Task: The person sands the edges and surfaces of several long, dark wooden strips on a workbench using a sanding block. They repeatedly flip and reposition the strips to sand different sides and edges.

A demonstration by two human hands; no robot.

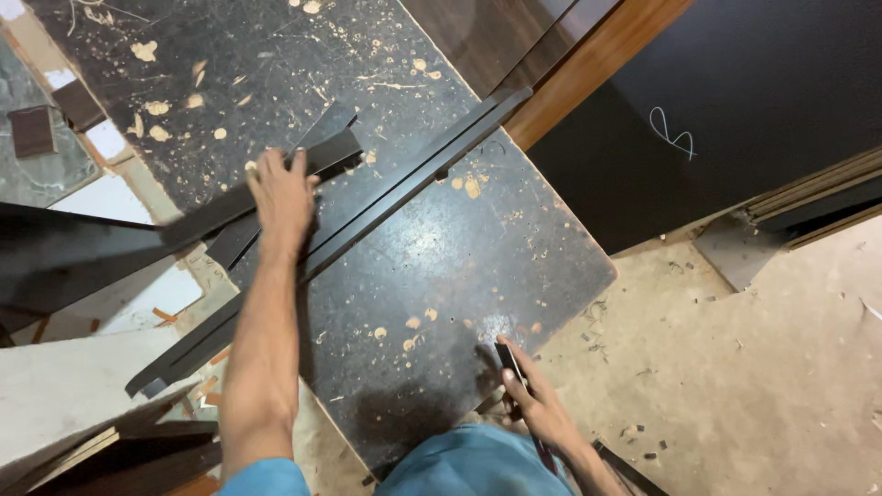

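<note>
1 head-worn view looks steeply down from close above the dark counter (441, 248), its near edge at the bottom, dusty floor (735, 367) at right.

Carpentry workshop: scarred dark board (441, 239), laminate strips (367, 197), wood chips and offcuts on dusty floor (735, 367).

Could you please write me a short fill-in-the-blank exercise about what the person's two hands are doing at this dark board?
1. The left hand presses down on a dark flat ____ lying on the speckled black board.
2. The right hand grips a thin dark piece at the board's ____ edge.
3. The long dark strip runs ____ across the board.
4. Beside the board, the floor is covered with ____.

Missing words: strip; near; diagonally; dust
</note>
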